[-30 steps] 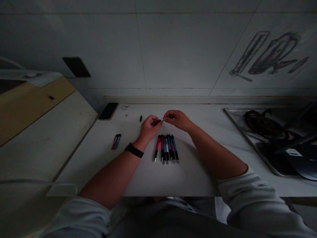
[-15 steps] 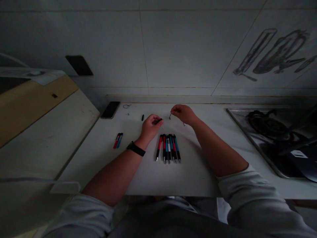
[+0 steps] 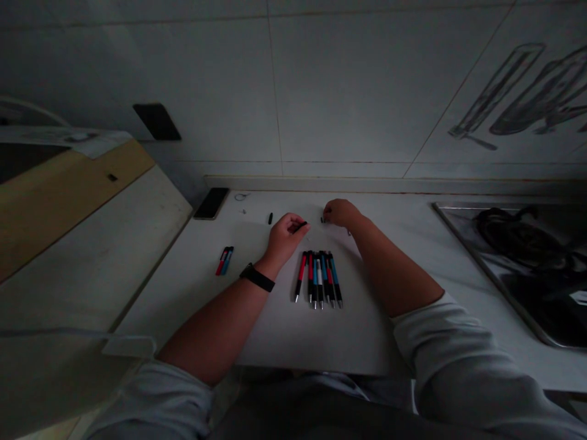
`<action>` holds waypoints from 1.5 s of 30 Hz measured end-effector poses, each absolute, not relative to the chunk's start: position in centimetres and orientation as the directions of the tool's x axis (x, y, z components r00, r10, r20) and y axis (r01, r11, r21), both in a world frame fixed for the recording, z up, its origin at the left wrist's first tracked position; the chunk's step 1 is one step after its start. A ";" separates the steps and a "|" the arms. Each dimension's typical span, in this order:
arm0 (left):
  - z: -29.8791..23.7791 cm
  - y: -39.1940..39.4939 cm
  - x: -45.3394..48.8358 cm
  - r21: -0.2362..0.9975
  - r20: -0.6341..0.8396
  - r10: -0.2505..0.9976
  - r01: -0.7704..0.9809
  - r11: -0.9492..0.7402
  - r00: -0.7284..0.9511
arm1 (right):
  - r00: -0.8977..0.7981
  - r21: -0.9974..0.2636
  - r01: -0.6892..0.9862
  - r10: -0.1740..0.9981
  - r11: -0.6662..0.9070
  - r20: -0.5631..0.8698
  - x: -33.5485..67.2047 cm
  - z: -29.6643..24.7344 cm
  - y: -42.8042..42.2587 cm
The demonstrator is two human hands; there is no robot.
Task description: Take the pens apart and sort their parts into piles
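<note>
My left hand (image 3: pixel 285 233) is closed around a small black pen part (image 3: pixel 300 226), held just above the white counter (image 3: pixel 275 330). A wristband sits on that wrist. My right hand (image 3: pixel 340 212) rests further back on the counter, fingers curled down onto a tiny dark piece (image 3: pixel 323 219); what it grips is too small to name. In front of both hands lies a row of several pens (image 3: pixel 320 276) with red, blue and black barrels, tips toward me. Two short barrels, red and blue (image 3: pixel 224 261), lie to the left. A small black cap (image 3: pixel 270 218) lies behind my left hand.
A dark phone (image 3: pixel 211 203) lies at the counter's back left corner near a small ring (image 3: pixel 241 197). A gas hob (image 3: pixel 527 256) fills the right side. A wooden board (image 3: pixel 55 195) slopes at the left. The tiled wall stands close behind.
My hands have parted. The right hand drew away from the left, moved back and right, and came down onto the counter. The left hand kept the black part.
</note>
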State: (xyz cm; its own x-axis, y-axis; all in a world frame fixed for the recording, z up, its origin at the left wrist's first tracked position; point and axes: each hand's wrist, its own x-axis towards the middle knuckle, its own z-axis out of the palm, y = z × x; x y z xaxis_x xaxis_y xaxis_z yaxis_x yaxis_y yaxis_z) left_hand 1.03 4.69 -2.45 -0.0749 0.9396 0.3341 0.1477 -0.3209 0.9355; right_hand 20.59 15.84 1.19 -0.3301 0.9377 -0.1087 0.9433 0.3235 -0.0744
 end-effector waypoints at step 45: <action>-2.3 4.7 1.0 0.934 0.335 0.941 0.152 -0.324 -0.054 | -0.345 -0.216 0.917 0.939 0.336 -0.003 21.2 1.4 14.9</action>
State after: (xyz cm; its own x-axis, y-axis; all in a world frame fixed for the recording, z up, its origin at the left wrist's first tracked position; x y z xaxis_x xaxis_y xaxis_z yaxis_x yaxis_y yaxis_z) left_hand 0.99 4.70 -2.35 -0.0541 0.9407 0.3348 0.1523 -0.3236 0.9339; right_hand 21.20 14.94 1.38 -0.3452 0.9385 -0.0035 0.9166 0.3363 -0.2162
